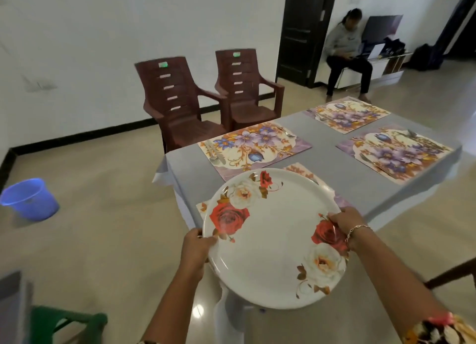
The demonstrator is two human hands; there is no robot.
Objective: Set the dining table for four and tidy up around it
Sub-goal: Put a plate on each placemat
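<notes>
Left grip [197, 243] and right grip [345, 222] pinch opposite rims of rose plate [273, 240], held tilted over near bench corner. Bench [329, 168] grey-clothed; brown chairs [180, 104] beside far edge; floral mats [253, 144] on bench; blue bucket [31, 199] on floor.

The person wears a thin bracelet [356, 228] (right wrist) and a floral sleeve [439, 330].

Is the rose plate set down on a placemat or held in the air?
Held in the air: left hand and right hand grip the plate by opposite rims above the near placemat.
</notes>
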